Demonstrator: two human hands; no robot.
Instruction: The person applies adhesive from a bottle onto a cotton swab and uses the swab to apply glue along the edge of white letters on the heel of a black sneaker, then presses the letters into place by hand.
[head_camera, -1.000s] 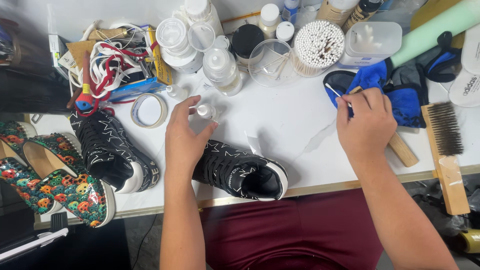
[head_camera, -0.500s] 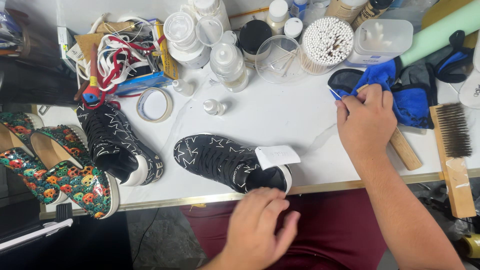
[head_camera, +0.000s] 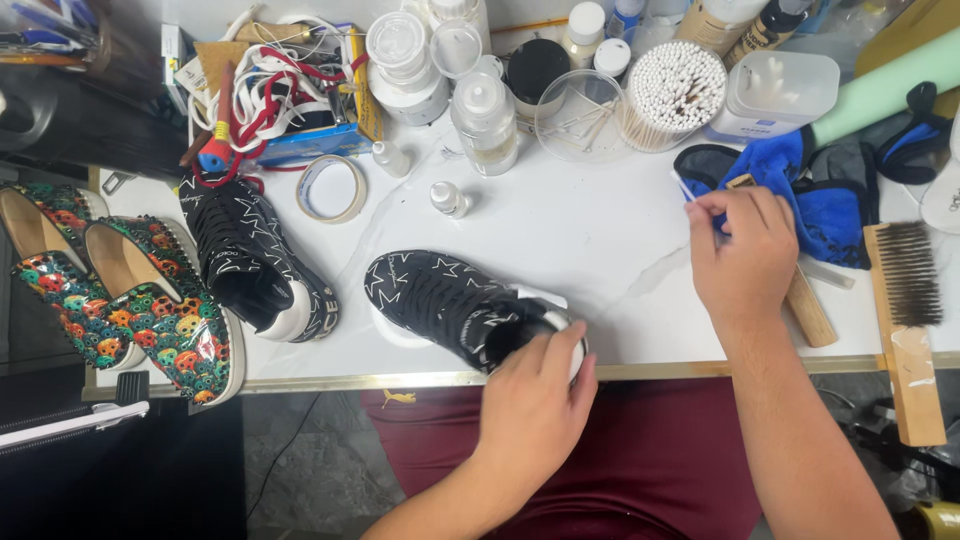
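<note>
My left hand (head_camera: 535, 405) clamps the heel of the black star-patterned sneaker (head_camera: 455, 305) at the near edge of the bench (head_camera: 600, 240), steadying it on its side. Farther out, my right hand (head_camera: 742, 250) pinches what looks like a cotton swab (head_camera: 686, 190) over the blue cloth (head_camera: 800, 195), near the tub of swabs (head_camera: 672, 92).

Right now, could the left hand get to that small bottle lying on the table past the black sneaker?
Probably yes. The left hand rests on the black sneaker's heel, and the small bottle lies on bare white table beyond its toe, nothing blocking.
</note>
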